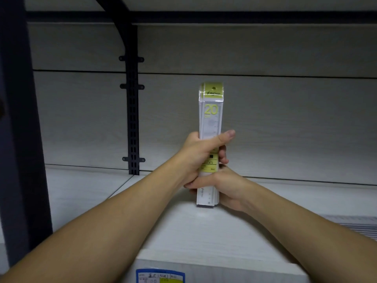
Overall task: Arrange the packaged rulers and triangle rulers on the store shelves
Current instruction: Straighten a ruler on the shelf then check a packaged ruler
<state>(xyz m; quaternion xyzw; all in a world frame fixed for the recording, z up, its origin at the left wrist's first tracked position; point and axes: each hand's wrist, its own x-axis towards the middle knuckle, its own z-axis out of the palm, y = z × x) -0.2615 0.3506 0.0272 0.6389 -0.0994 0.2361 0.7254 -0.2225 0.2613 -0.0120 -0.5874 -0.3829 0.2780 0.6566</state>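
Note:
A stack of packaged rulers (211, 117) in clear sleeves with yellow-green headers and a large "20" stands upright on the white shelf board (183, 231), its lower end touching the board. My left hand (201, 154) wraps around the middle of the stack, thumb across the front. Around the stack's lower part, from the right side, my right hand (226, 186) is closed, its fingers curling under the left hand. No triangle rulers are in view.
A white wood-grain back panel (285, 119) stands behind the stack. A black slotted upright with a curved bracket (133, 119) is at the left, and a dark post (18, 119) at the far left. A price label (160, 276) sits on the shelf's front edge. A ribbed object (359, 225) lies at the right.

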